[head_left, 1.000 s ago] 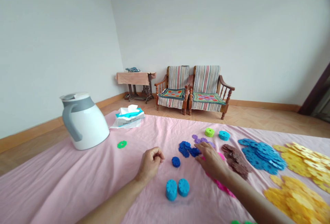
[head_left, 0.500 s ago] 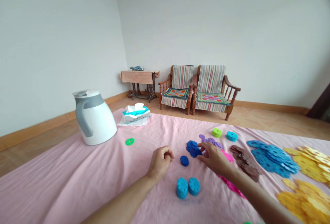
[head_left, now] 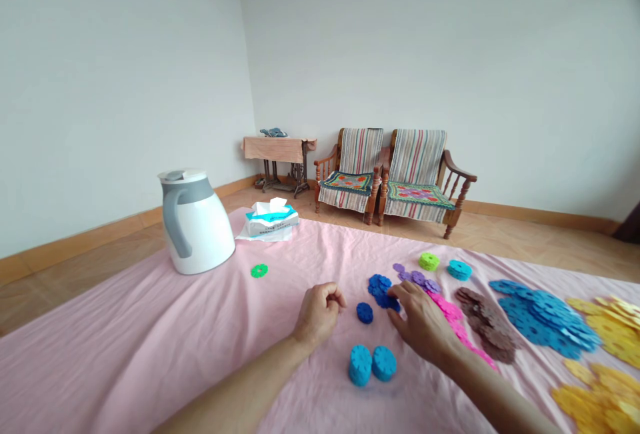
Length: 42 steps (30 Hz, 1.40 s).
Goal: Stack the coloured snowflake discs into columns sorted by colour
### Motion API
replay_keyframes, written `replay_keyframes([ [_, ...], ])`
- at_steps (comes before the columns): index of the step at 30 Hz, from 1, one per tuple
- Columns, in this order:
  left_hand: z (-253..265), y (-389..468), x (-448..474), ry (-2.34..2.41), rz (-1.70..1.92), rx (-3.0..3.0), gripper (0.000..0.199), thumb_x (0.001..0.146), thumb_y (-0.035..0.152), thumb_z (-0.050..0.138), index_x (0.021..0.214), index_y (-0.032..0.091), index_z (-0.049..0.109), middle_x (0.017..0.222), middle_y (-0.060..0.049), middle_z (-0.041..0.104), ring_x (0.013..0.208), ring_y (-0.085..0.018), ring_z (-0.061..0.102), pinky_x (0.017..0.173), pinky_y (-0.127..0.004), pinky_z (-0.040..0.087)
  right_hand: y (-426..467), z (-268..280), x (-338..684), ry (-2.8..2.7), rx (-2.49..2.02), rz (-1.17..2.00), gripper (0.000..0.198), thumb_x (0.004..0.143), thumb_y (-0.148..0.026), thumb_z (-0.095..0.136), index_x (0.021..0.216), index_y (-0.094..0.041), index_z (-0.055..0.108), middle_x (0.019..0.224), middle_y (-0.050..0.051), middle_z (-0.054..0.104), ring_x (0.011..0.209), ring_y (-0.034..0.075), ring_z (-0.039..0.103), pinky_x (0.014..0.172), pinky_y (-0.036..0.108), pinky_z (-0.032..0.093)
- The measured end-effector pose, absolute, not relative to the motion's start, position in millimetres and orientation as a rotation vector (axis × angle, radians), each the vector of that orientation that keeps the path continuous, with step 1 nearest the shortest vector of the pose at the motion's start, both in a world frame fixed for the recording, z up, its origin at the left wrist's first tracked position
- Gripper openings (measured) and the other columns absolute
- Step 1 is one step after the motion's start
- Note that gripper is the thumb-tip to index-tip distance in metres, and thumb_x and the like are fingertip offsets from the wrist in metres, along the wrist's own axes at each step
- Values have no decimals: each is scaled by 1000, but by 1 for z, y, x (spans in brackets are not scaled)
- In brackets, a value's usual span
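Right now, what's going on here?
A person's right hand is at the pile of dark blue discs; whether it grips one is unclear. The left hand is loosely curled, left of a small dark blue stack. Two light blue stacks stand side by side nearer the person, and a brown pile lies to the right.

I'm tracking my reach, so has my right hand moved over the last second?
Yes: your right hand has moved slightly leftward and back toward you, judged against the two near light blue stacks.

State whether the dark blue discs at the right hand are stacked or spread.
Spread: the dark blue discs overlap unevenly, loosely heaped by the right hand.
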<state>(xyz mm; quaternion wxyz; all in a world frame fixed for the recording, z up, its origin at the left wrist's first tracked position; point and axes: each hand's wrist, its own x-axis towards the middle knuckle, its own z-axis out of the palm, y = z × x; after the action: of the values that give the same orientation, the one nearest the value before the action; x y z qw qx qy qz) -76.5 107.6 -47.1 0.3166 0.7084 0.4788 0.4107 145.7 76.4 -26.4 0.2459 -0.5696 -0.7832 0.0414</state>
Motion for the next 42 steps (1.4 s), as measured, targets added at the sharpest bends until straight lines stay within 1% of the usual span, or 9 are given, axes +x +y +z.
replay_keyframes([
  [7,-47,108,-77,1249,1093,1881,30,59,3,35,63,16,62,59,1,62,58,-12,59,57,-21,41,71,-16,128,-2125,-1417,219,20,80,-17,52,99,-18,58,92,6,58,83,17,57,75,29,45],
  [12,-43,105,-76,1264,1077,1871,31,60,2,36,64,15,63,59,1,62,58,-12,59,56,-20,42,70,-8,113,-2146,-1363,302,21,75,-13,55,95,-18,61,88,5,60,83,17,58,75,28,44],
  [17,-42,103,-75,1260,1075,1877,31,61,2,36,64,15,63,58,0,62,57,-12,59,56,-20,42,73,-10,107,-2167,-1344,364,19,74,-15,58,91,-19,65,85,4,60,79,17,59,72,28,44],
  [23,-42,104,-76,1245,1070,1897,32,61,1,36,64,15,64,59,0,62,57,-12,59,57,-20,42,75,-9,109,-2154,-1371,371,21,75,-21,59,95,-20,65,87,4,62,79,17,61,72,28,44],
  [26,-40,103,-76,1271,1098,1918,31,62,0,37,64,15,64,60,0,63,60,-12,60,59,-21,43,77,-5,124,-2103,-1418,321,20,80,-25,55,97,-18,63,91,5,62,81,17,61,74,28,44],
  [31,-38,96,-72,1199,1140,1999,32,67,0,43,83,15,67,78,-2,68,68,-12,61,62,-20,45,76,-9,146,-2072,-1529,251,15,80,-17,47,85,-17,61,81,5,61,72,19,60,68,31,44],
  [35,-35,89,-68,1105,1059,2059,28,75,9,52,98,17,66,90,-3,70,77,-14,62,69,-22,47,68,-15,141,-2196,-1474,299,24,78,-14,49,97,-20,63,94,6,60,83,19,61,75,29,44],
  [38,-31,86,-67,1084,993,2108,27,78,13,53,100,18,67,94,-4,70,85,-16,63,76,-24,48,65,-16,134,-2253,-1479,329,29,78,-12,48,101,-21,63,102,8,57,89,20,60,77,30,44],
  [42,-26,84,-68,1068,948,2149,28,78,12,52,100,19,67,96,-4,69,90,-18,62,81,-26,48,63,-13,134,-2279,-1498,341,24,77,-10,48,94,-20,63,98,8,57,89,21,59,78,31,43],
])
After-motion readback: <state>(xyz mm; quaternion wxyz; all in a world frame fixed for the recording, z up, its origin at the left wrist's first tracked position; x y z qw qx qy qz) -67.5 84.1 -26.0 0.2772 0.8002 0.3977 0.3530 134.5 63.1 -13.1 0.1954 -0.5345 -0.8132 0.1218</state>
